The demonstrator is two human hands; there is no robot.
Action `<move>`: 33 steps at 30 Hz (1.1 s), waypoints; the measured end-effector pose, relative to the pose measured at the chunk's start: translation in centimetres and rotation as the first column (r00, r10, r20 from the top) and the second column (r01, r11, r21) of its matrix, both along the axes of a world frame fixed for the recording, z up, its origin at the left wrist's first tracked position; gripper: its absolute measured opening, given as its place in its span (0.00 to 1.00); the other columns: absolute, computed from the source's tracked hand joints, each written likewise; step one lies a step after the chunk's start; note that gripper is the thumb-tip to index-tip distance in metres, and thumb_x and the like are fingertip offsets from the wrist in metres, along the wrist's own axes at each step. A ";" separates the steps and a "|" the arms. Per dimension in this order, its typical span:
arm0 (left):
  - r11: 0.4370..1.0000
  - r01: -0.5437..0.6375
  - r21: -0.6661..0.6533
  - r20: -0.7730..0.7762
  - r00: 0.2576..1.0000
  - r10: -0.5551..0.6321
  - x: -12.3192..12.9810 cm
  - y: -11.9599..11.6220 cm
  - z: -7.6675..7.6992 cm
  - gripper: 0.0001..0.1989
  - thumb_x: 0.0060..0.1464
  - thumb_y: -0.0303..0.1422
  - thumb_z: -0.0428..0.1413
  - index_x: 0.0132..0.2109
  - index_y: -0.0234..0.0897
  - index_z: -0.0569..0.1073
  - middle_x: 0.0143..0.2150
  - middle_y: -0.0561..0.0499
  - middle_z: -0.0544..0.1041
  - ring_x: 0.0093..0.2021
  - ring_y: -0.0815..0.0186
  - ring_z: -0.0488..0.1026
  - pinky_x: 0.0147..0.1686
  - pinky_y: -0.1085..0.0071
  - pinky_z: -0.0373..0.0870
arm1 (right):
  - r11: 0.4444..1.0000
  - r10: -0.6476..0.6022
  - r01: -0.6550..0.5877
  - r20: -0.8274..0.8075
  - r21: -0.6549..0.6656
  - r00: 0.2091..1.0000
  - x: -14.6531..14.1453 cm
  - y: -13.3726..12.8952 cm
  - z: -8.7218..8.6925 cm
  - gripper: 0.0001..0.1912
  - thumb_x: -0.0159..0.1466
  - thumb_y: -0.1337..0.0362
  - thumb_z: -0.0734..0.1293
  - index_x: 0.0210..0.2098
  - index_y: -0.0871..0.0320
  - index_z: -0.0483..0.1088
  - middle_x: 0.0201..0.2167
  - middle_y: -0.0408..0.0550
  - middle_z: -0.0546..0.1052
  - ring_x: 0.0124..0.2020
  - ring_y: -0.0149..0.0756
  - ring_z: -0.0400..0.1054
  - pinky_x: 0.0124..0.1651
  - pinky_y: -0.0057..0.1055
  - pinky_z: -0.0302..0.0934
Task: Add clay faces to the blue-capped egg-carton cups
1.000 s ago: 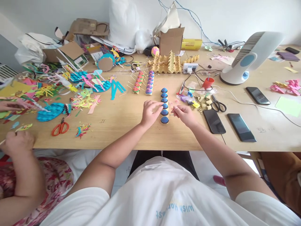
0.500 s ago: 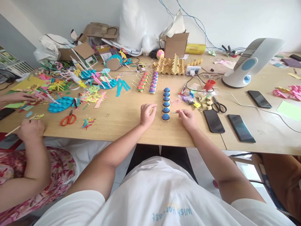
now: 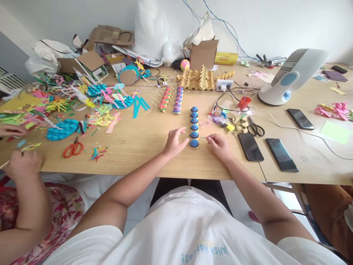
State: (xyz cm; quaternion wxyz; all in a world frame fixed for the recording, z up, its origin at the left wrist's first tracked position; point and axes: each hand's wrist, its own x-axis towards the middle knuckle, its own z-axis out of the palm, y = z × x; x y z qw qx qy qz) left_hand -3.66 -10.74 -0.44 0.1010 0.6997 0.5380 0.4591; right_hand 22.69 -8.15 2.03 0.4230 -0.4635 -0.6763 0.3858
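Note:
A strip of egg carton (image 3: 194,127) with a row of blue-painted domes lies lengthwise in front of me. At its left side my left hand (image 3: 175,142) is open, thumb and fingers spread toward the nearer domes; whether it touches them I cannot tell. On the other side my right hand (image 3: 219,145) pinches a thin blue-tipped stick (image 3: 203,137), its tip pointing at the near end of the strip. Farther back lie a red and green painted carton strip (image 3: 164,100) and a purple and pink one (image 3: 178,100), both with thin sticks poking out.
Right of my hand are black scissors (image 3: 256,127), a phone (image 3: 250,147), another phone (image 3: 281,154) and a red cup (image 3: 244,102). A white fan (image 3: 292,77) stands behind. To the left lie orange scissors (image 3: 72,148), paper scraps and a co-worker's hands (image 3: 23,162).
My left hand has opened from a closed pose and reached closer to the strip's near end. My right hand still pinches the stick. The view has shifted slightly.

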 end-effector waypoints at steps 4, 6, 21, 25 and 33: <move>0.990 0.107 -0.091 -0.200 0.972 -0.123 0.1 -1.1 0.5 0.49 0.45 0.39 0.77 0.71 0.43 0.65 0.59 0.42 0.80 0.59 0.47 0.74 0.63 0.50 0.70 | 0.990 0.114 -0.122 0.115 0.070 0.987 -0.3 -0.1 0.1 0.24 0.69 0.40 0.68 0.32 0.55 0.75 0.35 0.51 0.77 0.40 0.42 0.71 0.44 0.39 0.65; 0.988 0.088 -0.130 -0.261 0.958 -0.119 0.4 -1.3 0.7 0.51 0.43 0.37 0.78 0.71 0.44 0.65 0.58 0.42 0.81 0.58 0.46 0.74 0.60 0.51 0.71 | 0.984 0.151 -0.164 0.165 0.069 0.975 -0.7 0.0 -0.1 0.23 0.70 0.41 0.67 0.33 0.54 0.75 0.36 0.51 0.77 0.41 0.43 0.71 0.46 0.41 0.66; 0.972 0.067 -0.224 -0.297 0.945 -0.134 1.1 4.3 2.0 0.37 0.52 0.31 0.72 0.67 0.45 0.70 0.48 0.49 0.87 0.52 0.48 0.79 0.53 0.54 0.72 | 0.967 0.087 -0.092 -0.029 -0.238 0.996 -2.5 4.7 0.6 0.22 0.62 0.41 0.73 0.32 0.55 0.73 0.33 0.48 0.81 0.37 0.40 0.77 0.43 0.37 0.69; 0.967 0.159 -0.200 -0.239 0.949 -0.206 0.6 5.5 3.1 0.35 0.50 0.25 0.68 0.65 0.43 0.72 0.53 0.48 0.85 0.55 0.48 0.77 0.57 0.52 0.73 | 0.980 0.010 -0.022 -0.057 -0.200 0.998 -2.8 5.2 2.3 0.21 0.64 0.43 0.74 0.34 0.55 0.75 0.33 0.48 0.81 0.38 0.39 0.77 0.44 0.36 0.68; 0.991 0.113 -0.065 0.352 0.932 -0.083 2.8 6.1 2.0 0.09 0.65 0.34 0.59 0.50 0.41 0.80 0.40 0.49 0.81 0.41 0.65 0.78 0.46 0.67 0.77 | 0.980 -0.104 0.118 -0.094 0.158 0.990 -5.0 4.2 1.5 0.28 0.69 0.35 0.66 0.31 0.52 0.73 0.33 0.49 0.74 0.38 0.41 0.68 0.47 0.41 0.66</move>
